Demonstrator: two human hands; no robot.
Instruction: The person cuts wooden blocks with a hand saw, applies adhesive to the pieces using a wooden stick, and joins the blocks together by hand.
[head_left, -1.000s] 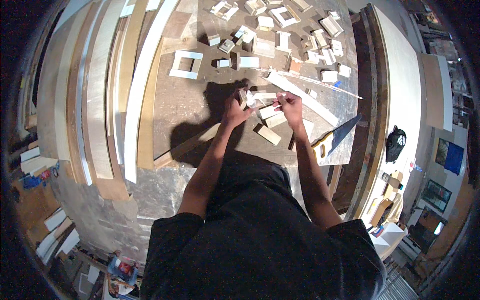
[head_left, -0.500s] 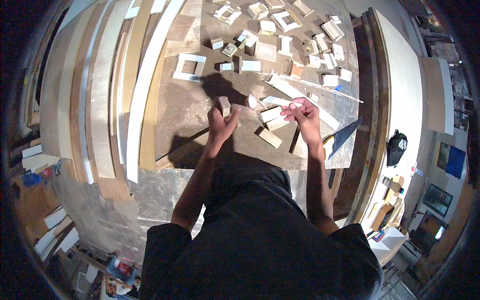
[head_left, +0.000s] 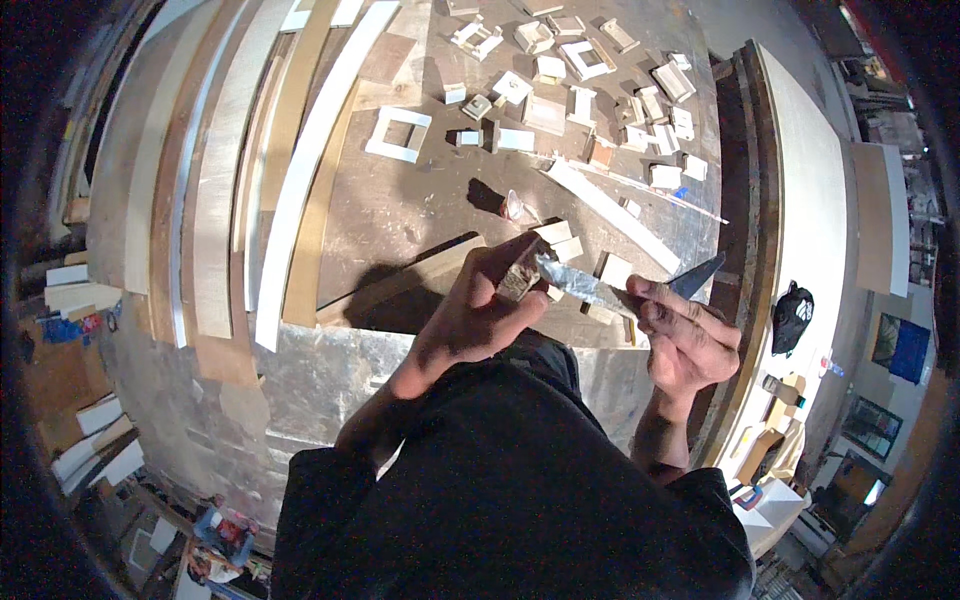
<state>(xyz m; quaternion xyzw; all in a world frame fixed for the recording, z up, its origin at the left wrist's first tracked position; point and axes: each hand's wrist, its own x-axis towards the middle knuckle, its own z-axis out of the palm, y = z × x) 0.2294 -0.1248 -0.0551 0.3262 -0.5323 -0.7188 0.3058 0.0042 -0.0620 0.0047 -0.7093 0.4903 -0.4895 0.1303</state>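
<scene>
Brought closer, the wooden block [head_left: 517, 278] sits in the left hand [head_left: 478, 315].

Rough-looking wooden block [head_left: 519, 277], matt cloth shirt [head_left: 510, 480]

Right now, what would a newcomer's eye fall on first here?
First, near the centre, the left grip holding a small wooden block and the right grip pointing a smeared flat stick toward it. Next, the small wooden pieces scattered across the far side of the table. Then the long white board running down the left.
</scene>
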